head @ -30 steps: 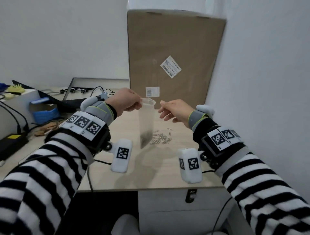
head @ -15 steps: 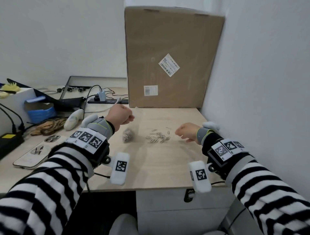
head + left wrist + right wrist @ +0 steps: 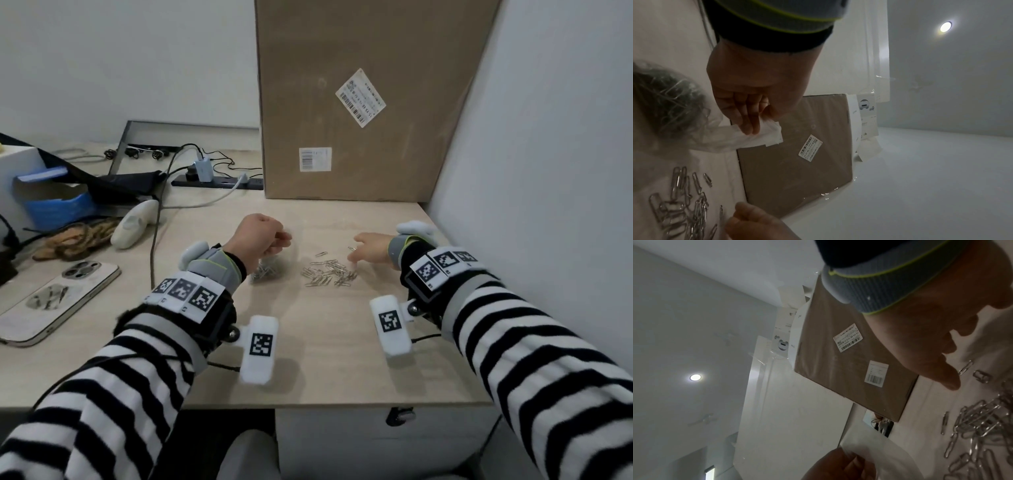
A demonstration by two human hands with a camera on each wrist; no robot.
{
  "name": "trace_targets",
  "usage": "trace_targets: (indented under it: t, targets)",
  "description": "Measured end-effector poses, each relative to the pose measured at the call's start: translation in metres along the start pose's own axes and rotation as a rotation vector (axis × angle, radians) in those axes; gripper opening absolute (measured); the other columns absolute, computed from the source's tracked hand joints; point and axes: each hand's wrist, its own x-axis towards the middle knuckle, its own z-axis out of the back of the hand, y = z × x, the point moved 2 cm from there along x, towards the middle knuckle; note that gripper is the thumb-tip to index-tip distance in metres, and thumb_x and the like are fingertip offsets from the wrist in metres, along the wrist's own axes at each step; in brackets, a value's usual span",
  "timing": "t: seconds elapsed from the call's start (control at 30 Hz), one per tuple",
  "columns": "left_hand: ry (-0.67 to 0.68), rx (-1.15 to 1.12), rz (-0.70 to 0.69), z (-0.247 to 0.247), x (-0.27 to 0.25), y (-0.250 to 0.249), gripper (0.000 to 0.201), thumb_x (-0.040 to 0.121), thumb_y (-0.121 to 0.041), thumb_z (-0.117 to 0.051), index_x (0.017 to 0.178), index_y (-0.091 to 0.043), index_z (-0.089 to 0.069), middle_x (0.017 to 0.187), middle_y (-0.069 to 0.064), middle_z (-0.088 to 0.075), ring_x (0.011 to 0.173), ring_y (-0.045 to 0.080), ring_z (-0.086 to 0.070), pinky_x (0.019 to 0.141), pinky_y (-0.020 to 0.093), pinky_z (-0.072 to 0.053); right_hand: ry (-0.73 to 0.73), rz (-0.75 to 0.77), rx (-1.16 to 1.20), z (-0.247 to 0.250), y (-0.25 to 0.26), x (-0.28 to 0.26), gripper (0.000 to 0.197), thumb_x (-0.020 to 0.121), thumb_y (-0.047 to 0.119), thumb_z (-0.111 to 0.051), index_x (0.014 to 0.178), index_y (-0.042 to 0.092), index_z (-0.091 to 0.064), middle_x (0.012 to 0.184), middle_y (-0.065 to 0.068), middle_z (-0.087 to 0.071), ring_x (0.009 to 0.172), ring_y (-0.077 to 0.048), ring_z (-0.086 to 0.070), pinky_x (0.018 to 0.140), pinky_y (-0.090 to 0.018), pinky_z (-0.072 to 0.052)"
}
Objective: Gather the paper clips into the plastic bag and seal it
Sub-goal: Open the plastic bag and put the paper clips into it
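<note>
A clear plastic bag [image 3: 269, 270] with several paper clips in its bottom rests on the wooden table [image 3: 325, 359]. My left hand [image 3: 263, 236] is curled above it and pinches the bag's crumpled top edge [image 3: 764, 134] between thumb and fingers. A loose pile of silver paper clips [image 3: 329, 272] lies just right of the bag, also seen in the right wrist view as paper clips [image 3: 978, 426]. My right hand [image 3: 370, 246] reaches down at the pile's right edge, its fingers [image 3: 949, 382] extended onto the table beside a single clip [image 3: 966, 367], holding nothing that I can see.
A tall cardboard box [image 3: 359, 102] stands at the back against the right wall [image 3: 548, 171]. Left of the hands lie a phone [image 3: 51, 301], a white handheld device [image 3: 133, 224], a cable and a power strip [image 3: 219, 183], and a blue box [image 3: 58, 205].
Both hands came down from mid-air to the table. The bag, which hung upright between them, now rests on the table. My right hand let go of it and moved to the clip pile.
</note>
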Motion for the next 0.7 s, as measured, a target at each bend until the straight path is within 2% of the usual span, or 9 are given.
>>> trace_targets:
  t: [0.1,0.17,0.27,0.37,0.47,0.57,0.7]
  targets:
    - [0.024,-0.048,0.019,-0.002,0.011,0.009,0.014,0.095,-0.005,-0.041,0.083,-0.006,-0.049,0.072,0.009,-0.059,0.046,0.006,-0.061,0.045,0.019,-0.041,0.03,0.032,0.008,-0.008,-0.003,0.008,0.062,0.093,0.035,-0.05,0.145,0.013,-0.027,0.151,-0.008,-0.033,0.138,-0.027,-0.032,0.113,-0.038,-0.027]
    - [0.022,-0.096,0.021,-0.002,0.016,0.012,0.017,0.095,-0.005,-0.041,0.08,-0.005,-0.05,0.072,0.01,-0.058,0.046,0.007,-0.061,0.04,0.016,-0.041,0.062,0.075,-0.004,-0.013,-0.002,0.006,0.063,0.094,0.035,-0.048,0.147,0.012,-0.024,0.153,-0.007,-0.03,0.14,-0.025,-0.029,0.114,-0.036,-0.024]
    - [0.034,-0.147,0.004,-0.002,0.021,0.015,0.02,0.095,-0.006,-0.042,0.078,-0.006,-0.052,0.073,0.011,-0.059,0.048,0.007,-0.062,0.041,0.016,-0.043,0.158,0.159,-0.031,-0.021,0.002,0.0,0.061,0.096,0.032,-0.045,0.146,0.004,-0.023,0.153,-0.01,-0.029,0.141,-0.027,-0.026,0.116,-0.036,-0.019]
    - [0.051,-0.175,-0.01,-0.002,0.026,0.021,0.019,0.094,-0.006,-0.043,0.077,-0.008,-0.052,0.072,0.009,-0.059,0.051,0.008,-0.062,0.045,0.016,-0.045,0.201,0.211,-0.013,-0.027,0.004,-0.005,0.06,0.094,0.03,-0.048,0.147,0.013,-0.025,0.153,0.001,-0.03,0.141,-0.017,-0.028,0.116,-0.027,-0.017]
    - [0.066,-0.181,-0.021,-0.001,0.027,0.021,0.018,0.094,-0.007,-0.046,0.077,-0.01,-0.052,0.069,0.007,-0.059,0.053,0.01,-0.062,0.046,0.016,-0.045,0.141,0.245,0.029,-0.021,0.014,-0.001,0.056,0.093,0.029,-0.051,0.145,0.017,-0.033,0.151,0.003,-0.034,0.138,-0.014,-0.032,0.117,-0.029,-0.021]
    - [0.08,-0.201,-0.018,0.001,0.027,0.023,0.017,0.094,-0.007,-0.047,0.079,-0.012,-0.052,0.068,0.005,-0.059,0.054,0.011,-0.063,0.047,0.016,-0.046,0.026,0.256,-0.135,-0.015,0.031,0.008,0.058,0.095,0.034,-0.046,0.147,0.018,-0.027,0.155,0.002,-0.026,0.142,-0.018,-0.026,0.115,-0.029,-0.021]
    - [0.104,-0.231,-0.009,0.006,0.027,0.025,0.016,0.094,-0.007,-0.047,0.08,-0.012,-0.051,0.066,0.004,-0.059,0.054,0.011,-0.063,0.046,0.016,-0.046,0.105,0.227,-0.257,-0.017,0.044,0.017,0.06,0.097,0.038,-0.041,0.149,0.017,-0.021,0.157,0.001,-0.021,0.143,-0.02,-0.022,0.117,-0.032,-0.019]
